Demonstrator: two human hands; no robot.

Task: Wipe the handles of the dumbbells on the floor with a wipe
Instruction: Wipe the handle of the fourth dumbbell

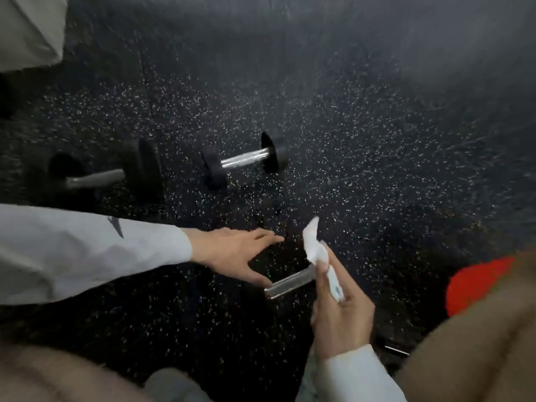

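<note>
Three dumbbells lie on the dark speckled floor. The nearest dumbbell (290, 282) shows only its shiny metal handle between my hands; its black ends blend into the floor. My left hand (235, 253) reaches over its left end with fingers spread, thumb close to the handle. My right hand (339, 309) holds a crumpled white wipe (317, 250) just right of the handle, above it. Further back a small dumbbell (246, 159) with a chrome handle lies in the middle, and a bigger dumbbell (98, 178) with a dull grey handle lies at the left.
A pale cloth-covered object (29, 30) fills the top left corner. My knees in tan trousers (478, 343) frame the bottom corners, and a red object (475, 285) shows at the right. A thin dark item with a metal edge (397, 349) lies by my right knee.
</note>
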